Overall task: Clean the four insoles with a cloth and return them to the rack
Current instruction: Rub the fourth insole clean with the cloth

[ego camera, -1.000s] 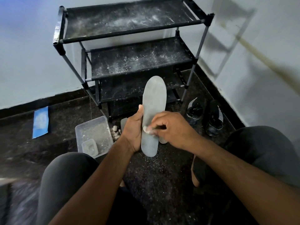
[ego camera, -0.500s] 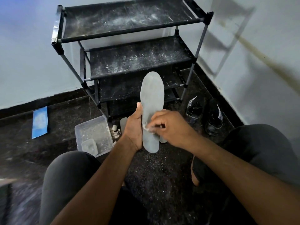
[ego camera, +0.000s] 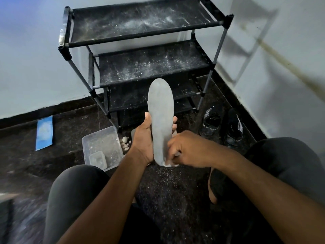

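Insole (ego camera: 161,118), grey, upright, toe end up, in front of the rack (ego camera: 140,50). Gripped at mid-length by the left hand (ego camera: 143,140), thumb on the near edge, fingertips curled round the far edge. Heel end pinched through a small white cloth (ego camera: 169,163) by the right hand (ego camera: 186,149), fingers curled. Rack shelves black, dusted with white powder. On the dark floor (ego camera: 175,191): clear plastic tub (ego camera: 102,147) just left of the left hand, blue rectangle (ego camera: 44,132) further left, pair of black shoes (ego camera: 222,124) to the right near the wall.
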The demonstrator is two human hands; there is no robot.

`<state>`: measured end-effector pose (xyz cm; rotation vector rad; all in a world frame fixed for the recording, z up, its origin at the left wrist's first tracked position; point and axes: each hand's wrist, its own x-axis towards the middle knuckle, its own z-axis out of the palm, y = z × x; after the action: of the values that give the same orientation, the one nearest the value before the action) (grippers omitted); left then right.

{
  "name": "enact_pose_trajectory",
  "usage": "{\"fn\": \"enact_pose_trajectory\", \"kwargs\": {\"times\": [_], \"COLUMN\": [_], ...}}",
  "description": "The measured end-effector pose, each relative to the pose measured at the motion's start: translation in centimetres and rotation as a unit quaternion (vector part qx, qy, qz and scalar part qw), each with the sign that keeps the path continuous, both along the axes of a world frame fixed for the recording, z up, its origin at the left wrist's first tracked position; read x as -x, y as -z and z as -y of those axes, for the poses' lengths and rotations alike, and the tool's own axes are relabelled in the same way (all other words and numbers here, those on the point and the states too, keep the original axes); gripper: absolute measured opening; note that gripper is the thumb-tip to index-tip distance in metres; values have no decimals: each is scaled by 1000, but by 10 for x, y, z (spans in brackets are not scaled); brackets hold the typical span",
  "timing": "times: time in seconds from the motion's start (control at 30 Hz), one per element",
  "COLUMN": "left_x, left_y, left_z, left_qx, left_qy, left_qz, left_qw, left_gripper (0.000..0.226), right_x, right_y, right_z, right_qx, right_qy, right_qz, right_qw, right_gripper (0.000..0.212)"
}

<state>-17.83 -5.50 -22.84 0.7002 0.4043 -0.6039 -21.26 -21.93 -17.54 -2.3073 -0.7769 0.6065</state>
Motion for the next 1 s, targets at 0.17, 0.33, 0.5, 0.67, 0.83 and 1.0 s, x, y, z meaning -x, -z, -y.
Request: {"fn": "enact_pose_trajectory", "kwargs": {"times": [0.17, 0.33, 0.5, 0.67, 0.83, 1.0], "left_x": [2, 7, 2, 10, 8, 14], "left_y": [2, 0, -2, -7, -10, -11], "left_z": [3, 10, 2, 14, 8, 18], "left_qx": [-62, -75, -60, -94, -102, -127], "left_qy": [39, 41, 44, 59, 72, 87], "left_qz": [43, 44, 54, 68, 74, 73], "left_qw": [996, 995, 996, 992, 989, 985], "left_gripper": [72, 69, 71, 63, 64, 61], "right_x": [-11, -10, -16, -12, -13, -22], "right_y": [-9, 1, -8, 8, -2, 11], "right_z": [13, 4, 18, 1, 14, 11], "right_qx": [-160, -70, -158, -128, -115, -112], "right_qy": [160, 91, 175, 174, 151, 255], "right_qz": [16, 36, 46, 96, 32, 137], "right_qw": [974, 993, 971, 972, 981, 950], "right_gripper": [11, 4, 11, 9, 12, 10]}}
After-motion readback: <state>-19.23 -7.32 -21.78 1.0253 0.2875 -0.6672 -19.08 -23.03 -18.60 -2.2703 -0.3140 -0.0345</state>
